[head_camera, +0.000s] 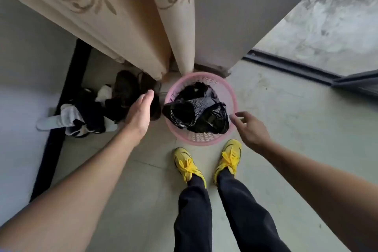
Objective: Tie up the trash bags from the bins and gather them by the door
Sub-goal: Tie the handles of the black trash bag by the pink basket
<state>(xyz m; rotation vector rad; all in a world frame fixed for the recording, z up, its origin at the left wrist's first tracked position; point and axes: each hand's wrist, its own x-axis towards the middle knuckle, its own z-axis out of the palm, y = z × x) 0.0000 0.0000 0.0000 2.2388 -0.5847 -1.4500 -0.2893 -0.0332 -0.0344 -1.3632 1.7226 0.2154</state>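
A heap of shoes (92,106) lies on the floor (276,108) at the left, against the curtain (126,18). The left hand (141,112) reaches forward over them, flat and open, fingers together, holding nothing. Just right of it stands the pink bin (201,138) at the curtain's foot, a crumpled black bag (196,110) inside. The right hand (252,129) hovers at the bin's right rim, fingers loosely spread, empty. Yellow sneakers (229,159) stand near the bin.
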